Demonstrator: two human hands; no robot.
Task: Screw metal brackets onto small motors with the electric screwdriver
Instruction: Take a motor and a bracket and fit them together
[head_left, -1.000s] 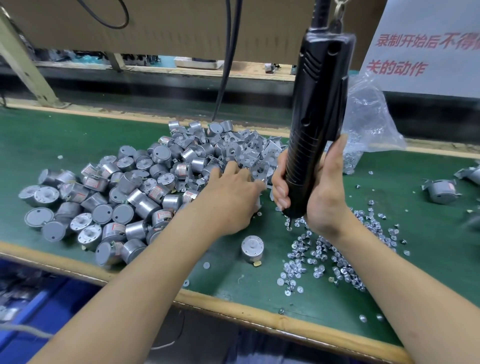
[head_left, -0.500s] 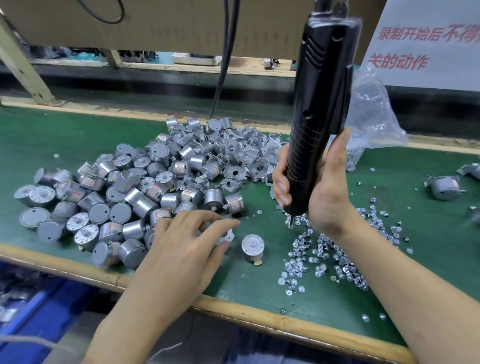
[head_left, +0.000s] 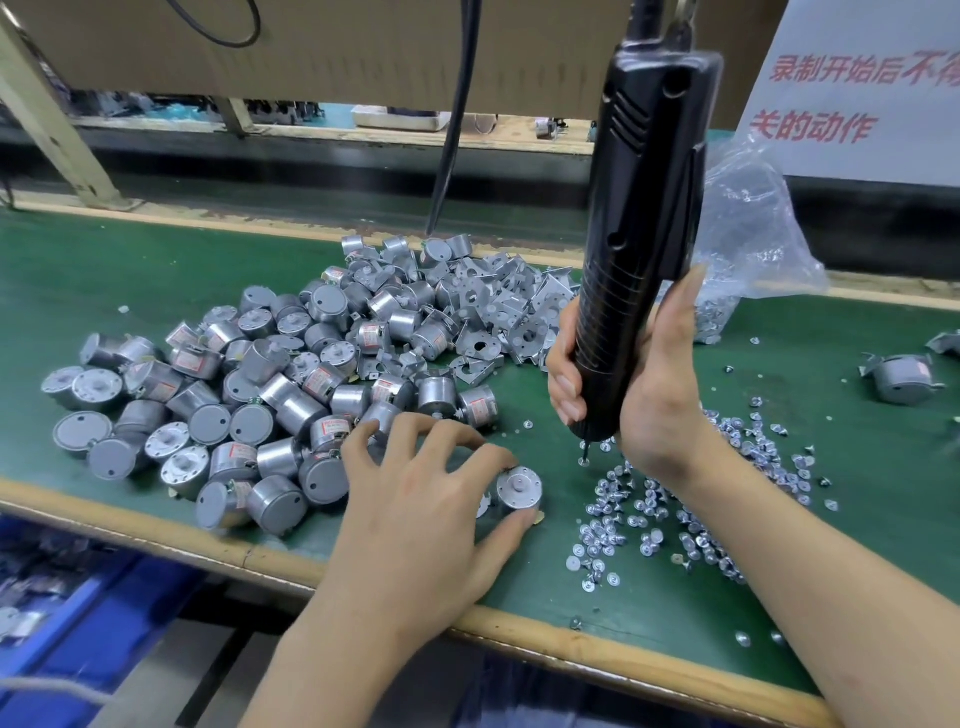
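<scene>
Two bare hands are working over a green surface (head_left: 130, 270) with a wooden front edge.

The left hand (head_left: 415, 499) is reaching in from the lower centre of the frame. It is pinching a single small motor (head_left: 518, 491) between the thumb and curled fingers. This motor is sitting shaft end up on the surface, just right of the motor pile (head_left: 249, 410). A sliver of bright metal is showing at its lower left, under the hand; cannot tell whether that is a bracket.

The right hand (head_left: 660, 400) is gripping the lower barrel of the black electric screwdriver (head_left: 644, 218), with the fingers wrapping round it and the thumb lying up along its side. The screwdriver is hanging nearly upright from the top edge of the frame, leaning slightly right at its top. Its bit tip (head_left: 585, 456) is pointing down at the left fringe of the loose screws (head_left: 675, 525), to the right of the pinched motor and apart from it. Cannot tell whether the tip is carrying a screw.

The metal brackets (head_left: 498, 317) are lying heaped at centre frame, behind the motor pile and touching it. A clear plastic bag (head_left: 753, 223) is sitting behind the screwdriver, right of centre. One bracketed motor (head_left: 901, 376) is lying near the right edge, well apart from the rest. A black cable (head_left: 457, 135) is hanging at upper centre. A white sign (head_left: 857, 114) with red characters is standing at upper right.
</scene>
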